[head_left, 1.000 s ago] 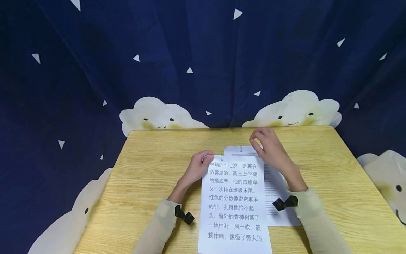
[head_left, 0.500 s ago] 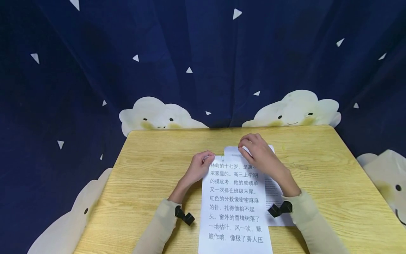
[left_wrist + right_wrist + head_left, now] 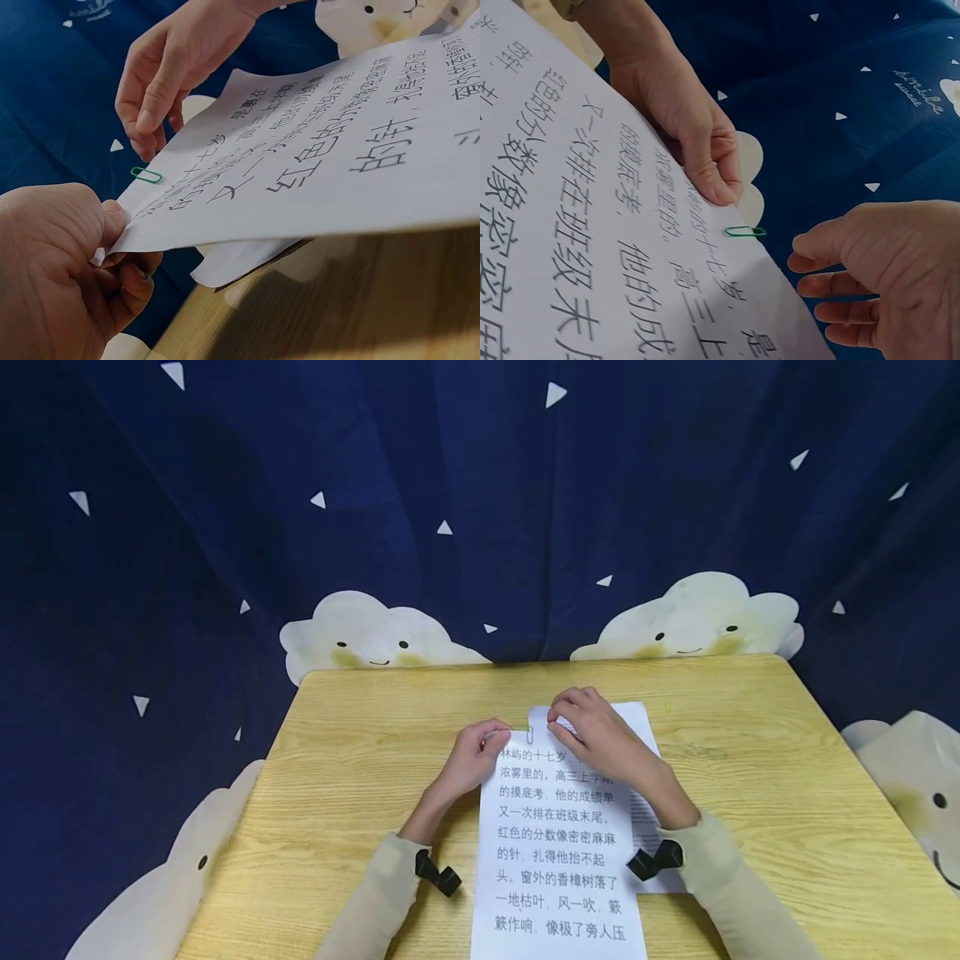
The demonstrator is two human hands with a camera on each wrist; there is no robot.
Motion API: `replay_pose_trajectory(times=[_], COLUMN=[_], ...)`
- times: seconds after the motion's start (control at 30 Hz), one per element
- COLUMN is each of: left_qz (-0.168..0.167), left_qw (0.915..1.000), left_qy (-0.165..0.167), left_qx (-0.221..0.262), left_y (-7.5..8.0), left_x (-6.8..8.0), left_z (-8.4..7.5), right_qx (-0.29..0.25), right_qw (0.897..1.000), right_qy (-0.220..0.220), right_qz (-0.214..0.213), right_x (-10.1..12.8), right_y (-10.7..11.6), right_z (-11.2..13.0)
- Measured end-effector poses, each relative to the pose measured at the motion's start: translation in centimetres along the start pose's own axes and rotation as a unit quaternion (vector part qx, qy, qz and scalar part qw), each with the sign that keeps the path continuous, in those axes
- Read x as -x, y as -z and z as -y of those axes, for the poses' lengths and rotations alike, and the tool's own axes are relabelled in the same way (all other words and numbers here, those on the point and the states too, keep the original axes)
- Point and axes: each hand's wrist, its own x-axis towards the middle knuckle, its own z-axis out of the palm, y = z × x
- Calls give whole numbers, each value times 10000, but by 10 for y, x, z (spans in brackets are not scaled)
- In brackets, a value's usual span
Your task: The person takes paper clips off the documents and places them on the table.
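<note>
Sheet of large Chinese print [image 3: 558, 860], one: it is lying lengthwise before me, its far end rising off the wood and its near end running out of view.

Left hand [image 3: 468, 756], mine: it is pinching the sheet's top left corner, the thumb pressing above and the other fingers curling beneath.

Paper clip [image 3: 146, 175], one, green: it is sitting on the sheet's top edge, just beside the pinched corner, between my two hands.

Right hand [image 3: 900, 277], mine: it is hovering near the clip by the same edge, its fingers bending loosely and gripping nothing. I am not managing to tell whether a fingertip is brushing the paper.

Second paper [image 3: 637, 717], in smaller print: it is lying under the large-print sheet, showing at the top and along the right.

Sleeves [image 3: 382, 893], a pale pair: they are covering my forearms, a black piece [image 3: 448, 881] jutting from the left wrist and another from the right.

Table [image 3: 345, 760], wood-grained: it is bearing the lot.

Curtain [image 3: 375, 485], dark blue: it is hanging behind, displaying white triangles and smiling clouds.
</note>
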Motion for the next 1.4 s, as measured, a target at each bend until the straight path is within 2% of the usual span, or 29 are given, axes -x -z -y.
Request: replay_pose_trajectory(times=[0.63, 0.73, 0.97, 1.4], left_qz=[170, 220, 235, 465], left_qw=[9997, 9995, 9993, 9986], left_qy=[125, 177, 147, 15], left_qx=[75, 127, 260, 253], left_y=[-7, -6, -1, 0], left_x=[0, 1, 7, 9], left_z=[-2, -7, -36, -44], right_qx=[-187, -175, -160, -225], right_qw=[9995, 9996, 9996, 9994], right_qy=[133, 107, 99, 131], right_qz=[209, 219, 221, 234], right_x=[-1, -1, -1, -1], right_y=[-11, -12, -14, -17], right_z=[5, 5, 4, 3])
